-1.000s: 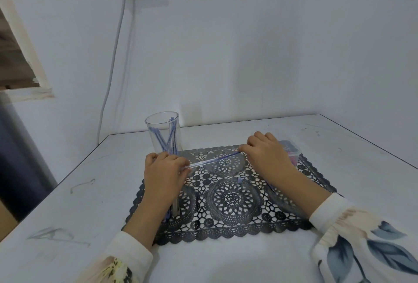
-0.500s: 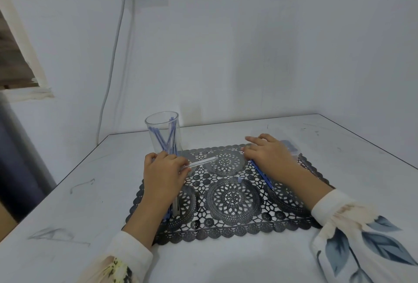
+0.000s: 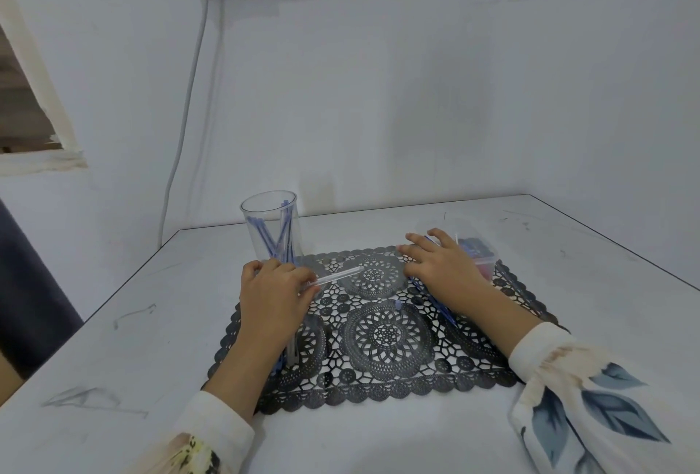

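A black lace placemat [image 3: 382, 341] lies on the white table. My left hand [image 3: 274, 290] grips a clear pen barrel [image 3: 341, 276] that points right over the mat; another clear tube and a blue refill stick out under its wrist. My right hand [image 3: 441, 263] lies on the mat's far right with fingers spread, and a blue refill [image 3: 435, 301] runs under it. A clear glass [image 3: 271, 229] holding several blue refills stands just behind my left hand. A small blue cap [image 3: 397, 305] rests on the mat's middle.
A clear plastic box [image 3: 475, 252] with blue and red pieces sits behind my right hand. A wall rises close behind the table, with a socket and a white cable [image 3: 185, 110] hanging at the left. The table's right edge runs diagonally.
My right hand pulled the blue refill out of the clear barrel, laid it on the mat and spread its fingers. My left hand stayed put with the barrel.
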{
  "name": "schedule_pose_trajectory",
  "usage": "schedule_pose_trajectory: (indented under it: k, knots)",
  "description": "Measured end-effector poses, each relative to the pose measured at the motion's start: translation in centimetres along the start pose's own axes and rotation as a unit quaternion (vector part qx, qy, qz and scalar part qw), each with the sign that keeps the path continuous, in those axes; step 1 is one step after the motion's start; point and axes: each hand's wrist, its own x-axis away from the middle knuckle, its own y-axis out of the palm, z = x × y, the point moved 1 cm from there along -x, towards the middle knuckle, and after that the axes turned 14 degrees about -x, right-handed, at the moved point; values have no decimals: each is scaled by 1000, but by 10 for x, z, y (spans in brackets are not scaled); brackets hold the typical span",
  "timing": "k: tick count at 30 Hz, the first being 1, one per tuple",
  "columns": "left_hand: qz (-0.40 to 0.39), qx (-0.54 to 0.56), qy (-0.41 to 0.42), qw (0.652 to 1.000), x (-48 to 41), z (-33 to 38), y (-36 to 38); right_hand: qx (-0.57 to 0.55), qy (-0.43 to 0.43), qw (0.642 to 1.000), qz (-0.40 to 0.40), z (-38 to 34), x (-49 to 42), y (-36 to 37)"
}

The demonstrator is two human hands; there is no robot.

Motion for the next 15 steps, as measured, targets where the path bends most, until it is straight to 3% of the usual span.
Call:
schedule_pose_trajectory:
  k: [4, 7, 9, 11, 15]
  knots:
    - [4, -4, -1, 1000, 0, -1, -1, -79, 123, 983, 109, 11, -1, -5]
    - [3, -4, -1, 1000, -1, -1, -1, -195, 302, 919, 162, 23, -2, -20]
    - [1, 0, -1, 1000, -1, 0, 0, -251, 417, 867, 109, 33, -2, -24]
    - [-1, 3, -1, 1000, -1, 0, 1, -291, 474, 829, 56, 42, -5, -24]
    - [2, -3, -2, 1000, -2, -1, 2, -251, 511, 821, -30, 45, -13, -25]
